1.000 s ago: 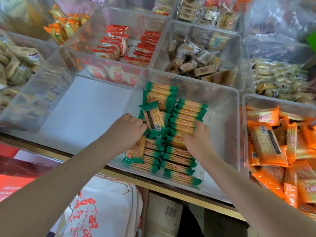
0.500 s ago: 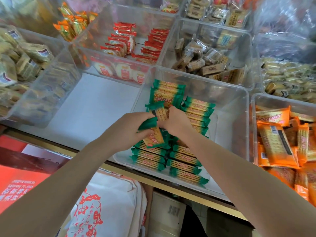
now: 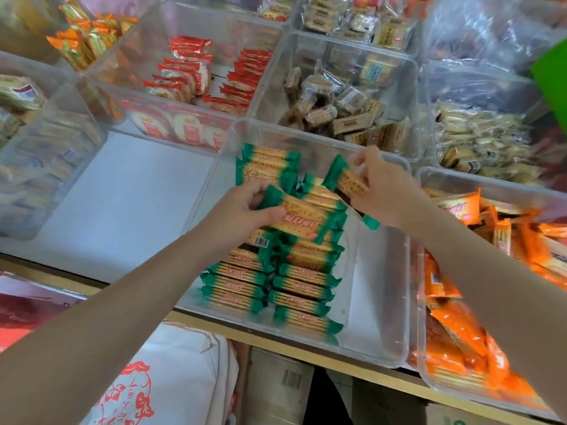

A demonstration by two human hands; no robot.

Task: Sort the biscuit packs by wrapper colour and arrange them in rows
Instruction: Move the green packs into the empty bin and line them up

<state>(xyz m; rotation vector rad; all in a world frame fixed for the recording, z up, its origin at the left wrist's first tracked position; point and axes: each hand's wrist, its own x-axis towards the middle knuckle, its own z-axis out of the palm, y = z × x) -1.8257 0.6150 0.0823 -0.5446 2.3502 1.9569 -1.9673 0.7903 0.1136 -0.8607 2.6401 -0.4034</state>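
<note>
Green packs [image 3: 270, 283] mostly lined up in two rows inside the clear bin [image 3: 380, 302]; middle of the pile is loose. Left hand [image 3: 242, 210] grips one green pack [image 3: 303, 214] above the rows, right hand [image 3: 383, 191] pinches another [image 3: 346, 179] (motion-blurred). Orange packs [image 3: 460, 326] in the next bin look unsorted, partly cut off.

White shelf top [image 3: 129, 197], wooden front edge. Clear plastic bins directly on it: green-pack bin [image 3: 383, 302] at centre, orange-pack bin [image 3: 491, 182] at 3 o'clock, red-pack bin [image 3: 171, 124] at 11 o'clock.
</note>
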